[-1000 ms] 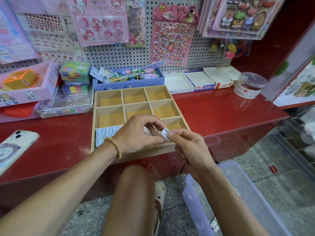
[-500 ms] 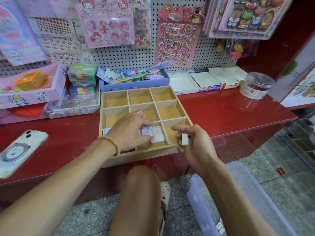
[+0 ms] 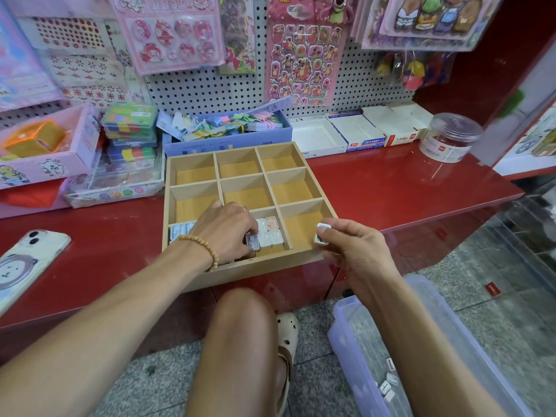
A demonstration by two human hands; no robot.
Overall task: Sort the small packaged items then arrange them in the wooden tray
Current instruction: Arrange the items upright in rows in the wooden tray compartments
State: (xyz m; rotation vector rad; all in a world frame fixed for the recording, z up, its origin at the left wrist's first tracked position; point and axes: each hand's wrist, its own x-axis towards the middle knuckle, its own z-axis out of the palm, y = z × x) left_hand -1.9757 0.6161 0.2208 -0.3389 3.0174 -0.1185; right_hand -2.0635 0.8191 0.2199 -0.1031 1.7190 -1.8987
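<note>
The wooden tray (image 3: 313,259) sat on the glossy red surface (image 3: 406,188), a pale square box of smooth board split by thin partitions into nine square compartments with a warmer tan floor; its near edge overhung the surface's front lip. In the near middle compartment lay a tight cluster of small packaged items (image 3: 270,234), little rounded-corner blocks in clear shiny wrap, white and pale pink, set side by side and touching. More of the same packets (image 3: 181,229) lay flat in the near left compartment, partly hidden by the wrist. The left hand (image 3: 224,231) reached down into the near middle compartment, its fingers curled with the tips on a greyish packet at the cluster's left end; a bracelet of round wooden beads (image 3: 202,247) circled that wrist. The right hand (image 3: 353,249) hovered just beside the tray's near right corner, thumb and forefinger pinching one small white packet (image 3: 322,233) upright between them, the other fingers loosely bent. A phone (image 3: 28,260) in a glossy case printed with a bear lay flat at the surface's left. A clear round plastic jar (image 3: 449,136) stood at the back right. On the speckled stone floor, a translucent lilac plastic bin (image 3: 346,335) held a few more packets. Behind, a white perforated pegboard (image 3: 210,88) carried puffy sticker sheets
</note>
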